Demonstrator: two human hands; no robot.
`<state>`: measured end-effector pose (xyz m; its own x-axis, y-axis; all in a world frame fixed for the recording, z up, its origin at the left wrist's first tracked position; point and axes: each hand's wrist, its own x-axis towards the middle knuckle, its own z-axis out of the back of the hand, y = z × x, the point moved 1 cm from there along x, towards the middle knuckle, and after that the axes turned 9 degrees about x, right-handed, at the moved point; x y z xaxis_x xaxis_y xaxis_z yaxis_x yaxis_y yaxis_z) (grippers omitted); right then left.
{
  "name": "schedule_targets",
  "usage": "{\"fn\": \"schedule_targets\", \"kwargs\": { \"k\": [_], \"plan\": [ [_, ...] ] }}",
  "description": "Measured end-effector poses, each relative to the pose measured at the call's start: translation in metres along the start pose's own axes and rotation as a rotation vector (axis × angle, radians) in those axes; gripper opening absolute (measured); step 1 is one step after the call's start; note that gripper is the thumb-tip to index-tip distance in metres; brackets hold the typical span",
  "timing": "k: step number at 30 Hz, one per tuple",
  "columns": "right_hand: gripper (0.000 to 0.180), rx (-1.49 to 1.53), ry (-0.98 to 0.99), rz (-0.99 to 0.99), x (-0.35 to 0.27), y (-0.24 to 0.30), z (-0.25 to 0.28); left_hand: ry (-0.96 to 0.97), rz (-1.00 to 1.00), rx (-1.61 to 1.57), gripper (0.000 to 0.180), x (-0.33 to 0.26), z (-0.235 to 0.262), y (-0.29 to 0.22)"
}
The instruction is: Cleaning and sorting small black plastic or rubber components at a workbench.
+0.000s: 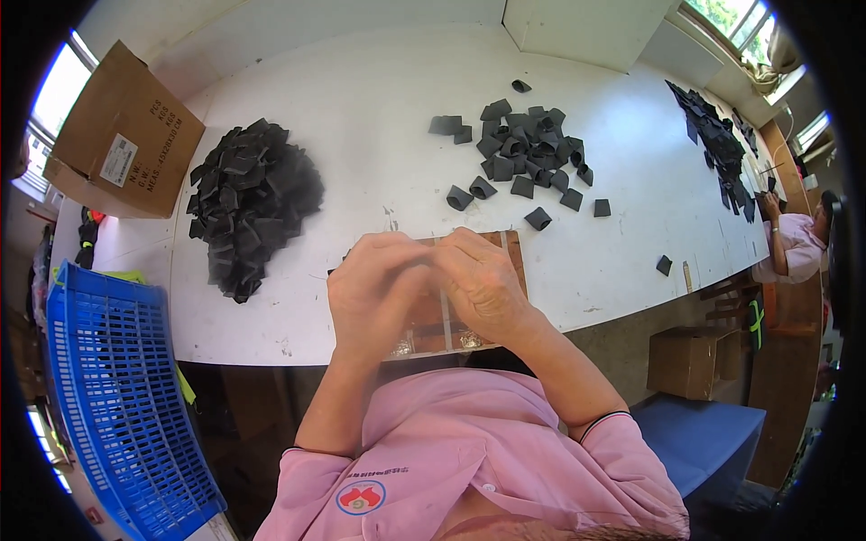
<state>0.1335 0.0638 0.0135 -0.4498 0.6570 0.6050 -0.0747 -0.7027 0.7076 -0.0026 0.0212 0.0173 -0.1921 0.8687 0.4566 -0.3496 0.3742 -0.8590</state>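
My left hand [381, 284] and my right hand [481, 278] meet at the fingertips above a brown board [514, 261] at the table's front edge. Fingers on both hands are bent and closed together; the backs of the hands hide whatever is between them. Motion blurs the left hand somewhat. Pale strips run across the board, with shiny clear tape at its near edge. Left of my hands lies a large heap of flat black fabric pieces [253, 194]. Beyond them is a looser pile of short black fabric tubes [514, 149], several standing open at one end.
A cardboard box [135, 135] stands at the left, above a blue plastic crate [117, 397]. More black pieces [713, 135] lie along the far right of the white table [379, 117], where a co-worker [798, 239] sits. Another cardboard box [690, 361] and a blue seat [695, 433] are low right.
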Motion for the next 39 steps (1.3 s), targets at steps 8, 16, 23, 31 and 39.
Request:
{"fn": "schedule_targets", "kwargs": {
  "k": [8,16,23,31,39],
  "plan": [
    [0.008,-0.031,-0.01,0.025,-0.002,0.001,-0.006,-0.095,-0.159,0.193,0.01,-0.005,-0.003,0.008],
    [0.015,-0.011,-0.021,0.005,0.001,0.009,-0.001,-0.114,-0.096,0.039,0.011,-0.001,-0.004,0.003],
    [0.022,-0.125,-0.09,-0.313,-0.029,-0.03,0.024,-0.274,0.18,-0.243,0.016,0.048,0.004,0.013],
    [0.032,-0.77,-0.086,-0.586,-0.136,-0.101,0.086,0.009,0.435,0.27,0.02,0.084,0.025,0.182],
    [0.043,-1.009,-0.176,-0.654,-0.167,-0.126,0.103,0.005,0.026,1.058,0.017,0.064,0.033,0.234]
  ]
}}
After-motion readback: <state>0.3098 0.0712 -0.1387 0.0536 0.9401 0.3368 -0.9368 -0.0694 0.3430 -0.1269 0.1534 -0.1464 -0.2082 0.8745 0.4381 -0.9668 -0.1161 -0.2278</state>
